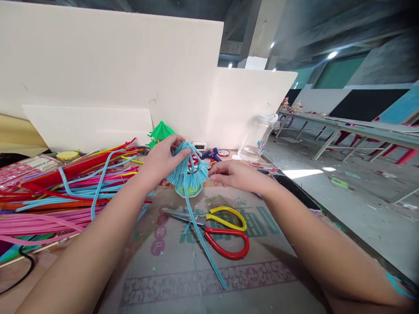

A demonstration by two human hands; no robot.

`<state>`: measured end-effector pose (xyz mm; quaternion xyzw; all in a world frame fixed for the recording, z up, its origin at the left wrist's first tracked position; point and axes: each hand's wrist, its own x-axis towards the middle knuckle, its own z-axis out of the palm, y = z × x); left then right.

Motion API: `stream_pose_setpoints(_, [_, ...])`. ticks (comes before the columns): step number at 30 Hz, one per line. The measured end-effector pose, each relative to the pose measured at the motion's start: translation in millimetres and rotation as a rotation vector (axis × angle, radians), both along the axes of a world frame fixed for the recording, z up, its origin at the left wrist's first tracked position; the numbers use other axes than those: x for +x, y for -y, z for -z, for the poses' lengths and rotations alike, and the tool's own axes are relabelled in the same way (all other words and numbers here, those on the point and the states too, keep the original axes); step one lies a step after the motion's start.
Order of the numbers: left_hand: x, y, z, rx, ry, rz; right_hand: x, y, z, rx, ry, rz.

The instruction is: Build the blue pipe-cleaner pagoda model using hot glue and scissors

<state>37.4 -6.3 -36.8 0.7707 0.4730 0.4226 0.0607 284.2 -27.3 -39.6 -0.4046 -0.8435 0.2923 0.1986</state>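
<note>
My left hand (162,159) grips the top of a small light-blue pipe-cleaner umbrella (190,176) that stands over the table. One long blue pipe cleaner (204,246) trails from it down across the table toward me. My right hand (234,174) sits just right of the umbrella, fingertips pinched at its edge. A pair of scissors (218,226), one handle yellow and one red, lies on the table right below both hands.
A big pile of coloured pipe cleaners (55,192) fills the left side. A finished green umbrella (160,131), a blue glue gun (212,154) and a clear plastic jar (257,139) stand behind, before white boards (108,78). The table edge (304,192) runs along the right.
</note>
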Motion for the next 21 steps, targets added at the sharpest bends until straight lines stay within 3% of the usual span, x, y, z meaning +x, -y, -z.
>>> stream_pose_setpoints(4, [0, -1, 0.8, -0.014, 0.009, 0.03, 20, -2, 3.6, 0.032, 0.243, 0.028])
stream_pose_setpoints(9, [0, -1, 0.9, -0.007, 0.005, 0.034, 17, 32, 22.5, -0.03, 0.392, -0.17])
stream_pose_setpoints(11, [-1, 0, 0.1, -0.001, 0.018, 0.035, 13, 49, 28.1, 0.015, 0.445, -0.215])
stream_pose_setpoints(16, [-7, -1, -2.2, -0.031, 0.071, 0.019, 1, 71, 38.2, 0.113, 0.553, -0.207])
stream_pose_setpoints(21, [-14, -5, -1.5, -0.064, 0.125, 0.037, 2, 72, 41.9, 0.184, 0.561, -0.134])
